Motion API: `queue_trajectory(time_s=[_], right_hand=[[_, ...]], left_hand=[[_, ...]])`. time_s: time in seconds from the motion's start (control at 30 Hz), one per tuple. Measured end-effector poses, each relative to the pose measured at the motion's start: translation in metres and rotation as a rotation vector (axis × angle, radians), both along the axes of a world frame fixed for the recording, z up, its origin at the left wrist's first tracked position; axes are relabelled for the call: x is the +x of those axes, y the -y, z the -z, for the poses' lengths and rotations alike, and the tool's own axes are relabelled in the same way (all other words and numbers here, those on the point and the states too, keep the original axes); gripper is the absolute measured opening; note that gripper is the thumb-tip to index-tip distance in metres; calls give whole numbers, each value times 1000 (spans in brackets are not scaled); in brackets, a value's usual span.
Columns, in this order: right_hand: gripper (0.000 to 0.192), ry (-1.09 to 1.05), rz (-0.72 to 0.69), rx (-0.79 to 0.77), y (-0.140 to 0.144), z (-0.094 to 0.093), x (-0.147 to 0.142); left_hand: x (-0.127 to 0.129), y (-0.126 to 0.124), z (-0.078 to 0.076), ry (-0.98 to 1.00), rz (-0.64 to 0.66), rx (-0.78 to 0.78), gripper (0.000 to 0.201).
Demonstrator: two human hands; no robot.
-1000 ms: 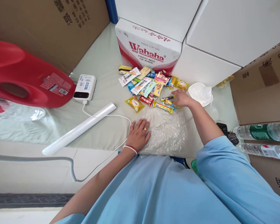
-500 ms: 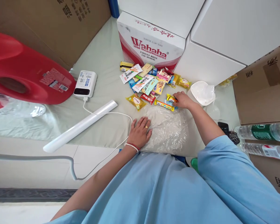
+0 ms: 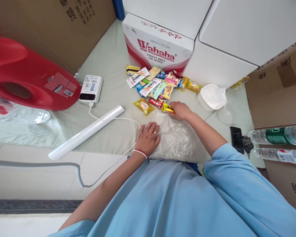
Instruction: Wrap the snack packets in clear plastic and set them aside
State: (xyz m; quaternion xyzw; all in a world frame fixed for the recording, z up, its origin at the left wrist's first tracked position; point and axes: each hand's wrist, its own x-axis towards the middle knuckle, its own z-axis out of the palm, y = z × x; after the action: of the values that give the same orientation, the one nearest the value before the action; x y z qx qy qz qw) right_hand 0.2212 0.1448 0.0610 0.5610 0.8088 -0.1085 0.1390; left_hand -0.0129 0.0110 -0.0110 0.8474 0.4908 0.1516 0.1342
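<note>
Right hand [image 3: 180,110]: fingertips at a yellow-wrapped snack [image 3: 167,108] on its left, whether gripping I can't tell | snack pile [image 3: 167,91]: just beyond that hand, leftward | left hand [image 3: 148,139]: flat, fingers slightly spread, beside the clear plastic bag [image 3: 179,140] | white bowl [image 3: 205,102]: right of the right hand

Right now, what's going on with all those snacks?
A person's right hand has its fingers on a yellow snack packet at the near edge of the wrapped snack pile. The left hand lies spread at the left edge of a clear plastic bag. The pile sits before the Wahaha water box.
</note>
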Motion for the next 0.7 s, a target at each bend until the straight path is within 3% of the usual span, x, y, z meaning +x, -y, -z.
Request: queue_trajectory(time_s=[0.1,0.27,0.37,0.43,0.5,0.63,0.7], right_hand=[[31,-4,49,19,8,-4,7],[29,-189,205,109,43,-34,33],[29,-341,89,-34,70,-39,32],[27,-367,-31,-191,84,-30,23],[32,-341,-84,-242,93,-16,15],[58,-369,-37,-39,106,11,12],[55,-440,5,63,115,19,16]], left_hand=[[0,0,1,-5,0,-4,50],[1,0,2,1,-2,0,51],[1,0,2,3,0,-3,50],[1,0,1,4,-4,-5,51],[1,0,0,4,-10,-3,51],[1,0,0,-9,-10,-1,51],[1,1,1,-12,-10,1,51]])
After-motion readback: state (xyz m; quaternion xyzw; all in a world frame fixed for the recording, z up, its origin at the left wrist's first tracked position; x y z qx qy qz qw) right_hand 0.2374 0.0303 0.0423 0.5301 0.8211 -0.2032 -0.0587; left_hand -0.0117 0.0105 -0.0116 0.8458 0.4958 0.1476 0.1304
